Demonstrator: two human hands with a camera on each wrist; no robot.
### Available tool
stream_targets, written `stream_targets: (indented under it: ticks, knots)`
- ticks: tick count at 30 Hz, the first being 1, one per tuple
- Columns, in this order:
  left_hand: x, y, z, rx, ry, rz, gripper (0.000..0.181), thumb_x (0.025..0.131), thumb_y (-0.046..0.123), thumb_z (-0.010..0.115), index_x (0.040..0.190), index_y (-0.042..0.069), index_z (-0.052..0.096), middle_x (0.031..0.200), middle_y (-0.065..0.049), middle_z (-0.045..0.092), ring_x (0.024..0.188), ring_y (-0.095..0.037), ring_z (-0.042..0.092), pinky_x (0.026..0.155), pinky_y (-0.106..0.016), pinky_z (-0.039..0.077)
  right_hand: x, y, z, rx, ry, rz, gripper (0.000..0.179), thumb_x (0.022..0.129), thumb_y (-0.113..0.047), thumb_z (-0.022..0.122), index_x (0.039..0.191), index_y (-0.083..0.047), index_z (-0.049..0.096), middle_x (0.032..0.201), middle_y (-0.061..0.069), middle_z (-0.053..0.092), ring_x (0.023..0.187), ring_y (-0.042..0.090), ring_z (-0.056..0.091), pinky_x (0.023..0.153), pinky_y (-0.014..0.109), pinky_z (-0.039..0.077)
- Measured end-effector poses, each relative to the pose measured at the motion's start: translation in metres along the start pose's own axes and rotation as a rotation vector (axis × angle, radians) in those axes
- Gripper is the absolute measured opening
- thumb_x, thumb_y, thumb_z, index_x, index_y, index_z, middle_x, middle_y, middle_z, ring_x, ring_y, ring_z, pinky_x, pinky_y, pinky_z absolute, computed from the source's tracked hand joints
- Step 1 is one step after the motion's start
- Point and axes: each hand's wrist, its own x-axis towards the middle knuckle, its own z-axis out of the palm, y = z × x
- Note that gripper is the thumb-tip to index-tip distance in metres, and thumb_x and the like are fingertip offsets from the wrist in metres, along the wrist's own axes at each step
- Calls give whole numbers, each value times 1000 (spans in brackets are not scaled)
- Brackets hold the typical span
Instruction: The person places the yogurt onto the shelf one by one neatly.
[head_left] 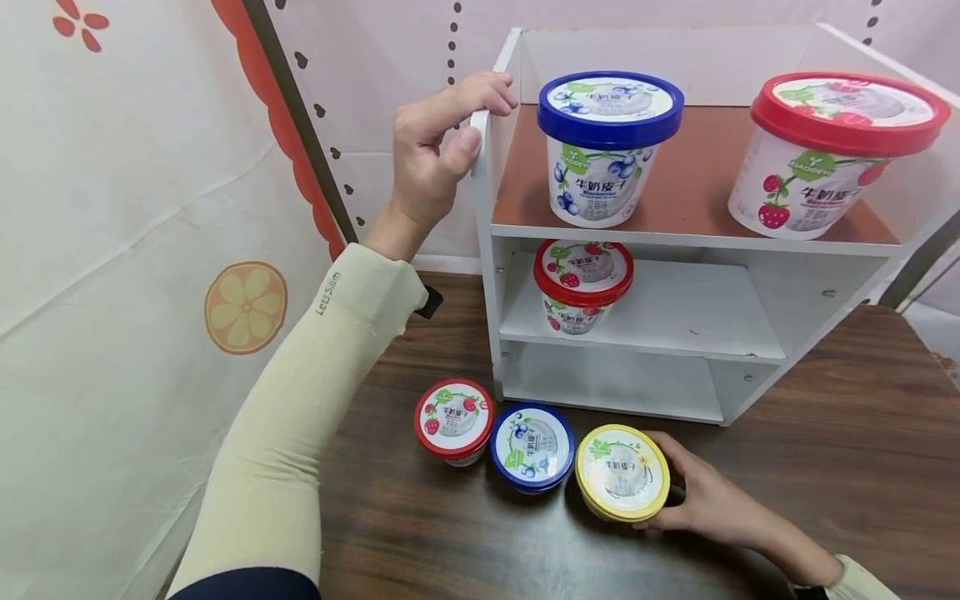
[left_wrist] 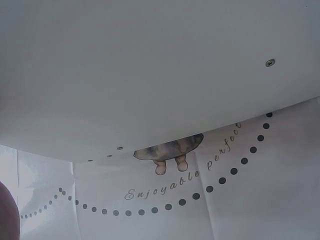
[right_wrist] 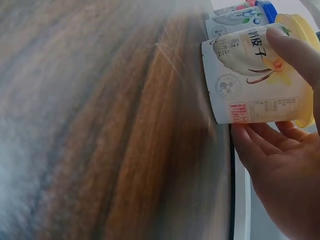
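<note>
My left hand (head_left: 438, 142) grips the upper left edge of a white shelf unit (head_left: 637, 242), fingers over the top and thumb on the front edge. In the left wrist view the outer side panel (left_wrist: 150, 75) fills the upper part. My right hand (head_left: 705, 496) holds a yellow-lidded tub (head_left: 622, 472) with a vanilla flower print, thumb on one side and fingers on the other. Left of it on the table stand a blue-lidded tub (head_left: 532, 447) and a red-lidded tub (head_left: 454, 420), in a row before the unit.
On the brown top shelf stand a large blueberry tub (head_left: 603, 167) and a large red-lidded tub (head_left: 817, 183). A smaller red-lidded tub (head_left: 581, 292) sits on the white middle shelf, at its left. The wooden table (head_left: 420, 542) lies under everything, with a patterned curtain (head_left: 150, 167) at left.
</note>
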Motion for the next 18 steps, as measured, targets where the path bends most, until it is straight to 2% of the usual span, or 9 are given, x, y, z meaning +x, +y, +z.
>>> stream_targets:
  ticks: [3, 9, 14, 18]
  knots:
    - [-1, 0, 0, 0, 3, -7, 52, 88, 36, 50, 88, -14, 63, 90, -31, 65, 106, -47, 60, 100, -47, 45, -1, 2, 0, 8, 1, -12, 84, 71, -23, 89, 140, -13, 42, 129, 5, 54, 116, 15, 54, 93, 23, 45]
    - [-4, -9, -1, 1, 14, 1, 51, 88, 37, 50, 88, -12, 65, 90, -28, 66, 108, -34, 62, 99, -48, 46, -5, 2, -5, 12, 7, 14, 84, 74, -24, 86, 143, -14, 40, 133, 6, 51, 118, 16, 53, 94, 23, 45]
    - [-5, -14, -1, -2, 17, 8, 51, 88, 37, 50, 88, -12, 66, 91, -27, 67, 109, -32, 62, 99, -49, 46, -7, 1, -10, 3, 46, 26, 85, 74, -20, 87, 144, -8, 39, 134, 10, 50, 118, 12, 53, 91, 23, 47]
    - [-5, -14, -1, 0, 20, 8, 53, 89, 39, 50, 88, -12, 65, 91, -27, 67, 109, -29, 63, 99, -48, 46, -8, -3, -16, -18, 85, 50, 87, 73, -19, 87, 144, -5, 39, 135, 12, 49, 120, 7, 50, 93, 20, 44]
